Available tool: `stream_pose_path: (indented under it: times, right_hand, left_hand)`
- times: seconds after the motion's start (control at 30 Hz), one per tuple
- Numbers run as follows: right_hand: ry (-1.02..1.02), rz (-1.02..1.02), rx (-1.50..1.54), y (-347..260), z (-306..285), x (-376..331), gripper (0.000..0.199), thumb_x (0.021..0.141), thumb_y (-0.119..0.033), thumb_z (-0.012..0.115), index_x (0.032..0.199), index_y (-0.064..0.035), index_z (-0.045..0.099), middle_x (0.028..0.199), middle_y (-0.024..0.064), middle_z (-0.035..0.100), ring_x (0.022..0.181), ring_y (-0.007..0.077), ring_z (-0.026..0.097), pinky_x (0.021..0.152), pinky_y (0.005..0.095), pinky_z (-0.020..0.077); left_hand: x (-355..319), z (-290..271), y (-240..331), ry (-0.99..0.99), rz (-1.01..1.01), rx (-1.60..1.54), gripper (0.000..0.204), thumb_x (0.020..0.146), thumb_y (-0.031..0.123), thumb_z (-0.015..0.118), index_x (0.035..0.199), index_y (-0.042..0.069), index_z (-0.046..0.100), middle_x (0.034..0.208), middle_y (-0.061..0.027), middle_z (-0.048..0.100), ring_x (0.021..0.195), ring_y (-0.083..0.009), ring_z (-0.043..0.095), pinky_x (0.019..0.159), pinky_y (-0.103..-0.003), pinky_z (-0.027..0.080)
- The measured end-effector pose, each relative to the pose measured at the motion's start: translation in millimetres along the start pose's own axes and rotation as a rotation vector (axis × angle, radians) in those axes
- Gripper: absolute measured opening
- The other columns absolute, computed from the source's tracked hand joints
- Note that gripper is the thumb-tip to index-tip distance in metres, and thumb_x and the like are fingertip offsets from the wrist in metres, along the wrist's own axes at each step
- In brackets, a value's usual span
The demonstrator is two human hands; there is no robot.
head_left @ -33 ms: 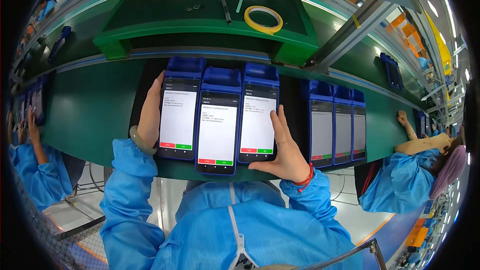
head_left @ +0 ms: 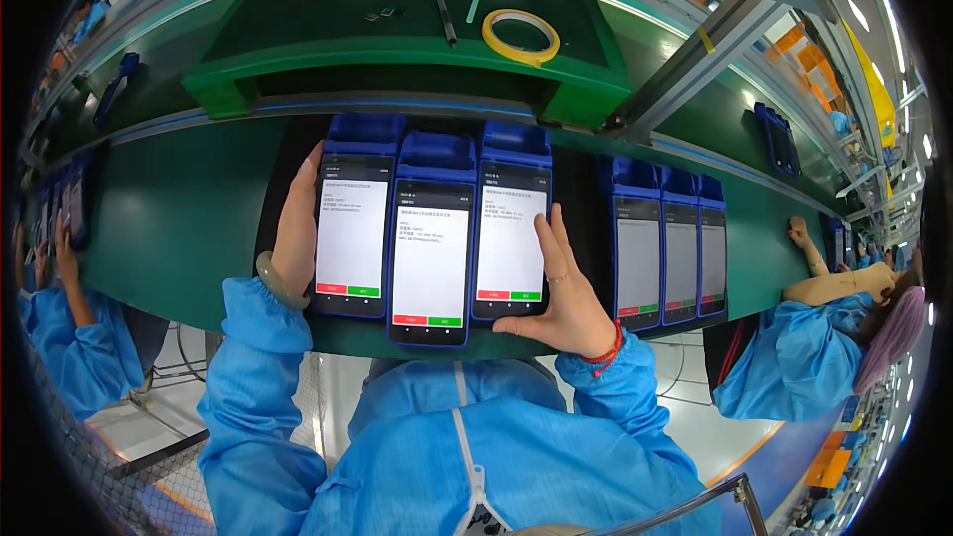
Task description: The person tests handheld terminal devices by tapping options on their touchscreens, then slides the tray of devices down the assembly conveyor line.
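Note:
Three blue handheld payment terminals with lit white screens lie side by side before me. Along the outer edge of the left terminal [head_left: 352,228] rests my left hand [head_left: 296,228], its fingers stretched upward and partly hidden. The middle terminal [head_left: 431,258] sits slightly nearer to me than its neighbours. Against the right terminal [head_left: 510,228] leans my right hand [head_left: 571,303], open. Its fingers extend along the right side and its thumb is spread toward the lower edge. Each screen carries a red and a green button at the bottom.
Three more terminals [head_left: 667,248] stand in a row to the right on the green table [head_left: 189,228]. Beyond, a raised green shelf [head_left: 328,40] bears a yellow tape roll [head_left: 521,38], a pen [head_left: 443,12] and a small pale tool [head_left: 476,2]. Co-workers in blue sit on both sides.

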State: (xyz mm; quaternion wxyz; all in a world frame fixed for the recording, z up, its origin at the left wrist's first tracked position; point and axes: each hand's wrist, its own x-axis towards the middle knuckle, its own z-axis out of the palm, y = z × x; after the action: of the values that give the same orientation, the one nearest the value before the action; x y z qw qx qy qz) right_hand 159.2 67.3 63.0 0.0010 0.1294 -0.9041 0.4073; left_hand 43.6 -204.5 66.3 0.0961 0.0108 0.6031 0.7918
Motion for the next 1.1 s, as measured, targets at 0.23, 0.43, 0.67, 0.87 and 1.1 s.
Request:
stream_pose_path:
  times: [0.23, 0.43, 0.67, 0.87, 1.1]
  right_hand:
    - [0.031, -0.033, 0.022, 1, 3, 3, 0.11, 0.063, -0.02, 0.081, 0.143, -0.0061, 0.008, 0.145, 0.0301, -0.001, 0.131, 0.0455, 0.019, 0.103, 0.0413, 0.032]
    - [0.339, 0.052, 0.133, 0, 14, -14, 0.069, 0.08, -0.004, 0.059, 0.138, 0.0045, 0.021, 0.131, 0.0291, 0.037, 0.121, 0.0412, 0.041, 0.1, 0.0377, 0.0345]
    - [0.347, 0.042, -0.155, -1, 14, -18, 0.05, 0.081, -0.003, 0.047, 0.128, 0.0061, 0.036, 0.122, 0.0276, 0.046, 0.115, 0.0406, 0.044, 0.102, 0.0474, 0.03]
    - [0.336, 0.073, -0.081, 1, 12, -15, 0.051, 0.081, -0.001, 0.041, 0.131, 0.0071, 0.032, 0.123, 0.0263, 0.046, 0.117, 0.0355, 0.044, 0.105, 0.0444, 0.026]
    - [0.314, 0.068, -0.423, 18, 19, -11, 0.057, 0.074, 0.002, 0.05, 0.13, -0.0022, 0.039, 0.134, 0.0113, 0.042, 0.127, 0.0287, 0.035, 0.105, 0.0436, 0.0269]
  left_hand:
    - [-8, -5, -10, 0.073, 0.119, 0.129, 0.057, 0.096, 0.044, 0.029, 0.135, 0.003, 0.031, 0.12, -0.0132, 0.052, 0.105, -0.0177, 0.053, 0.091, -0.027, 0.041]
    - [13, -46, -17, 0.294, 0.493, 0.654, 0.029, 0.093, 0.019, 0.045, 0.108, -0.002, 0.058, 0.102, -0.0144, 0.062, 0.093, -0.0235, 0.057, 0.084, -0.032, 0.043]
    - [1, -88, -10, 0.23, 0.382, 1.269, 0.046, 0.087, 0.018, 0.055, 0.128, 0.003, 0.042, 0.12, -0.0201, 0.052, 0.106, -0.0343, 0.051, 0.092, -0.038, 0.038]
    - [37, -125, -28, 0.265, 0.428, 1.053, 0.04, 0.089, 0.016, 0.053, 0.125, 0.001, 0.043, 0.123, -0.0187, 0.05, 0.115, -0.0295, 0.048, 0.095, -0.034, 0.038]
    - [31, -100, -1, 0.338, 0.241, 1.142, 0.033, 0.09, 0.018, 0.052, 0.119, 0.003, 0.049, 0.105, -0.0211, 0.061, 0.095, -0.0331, 0.06, 0.079, -0.036, 0.046]
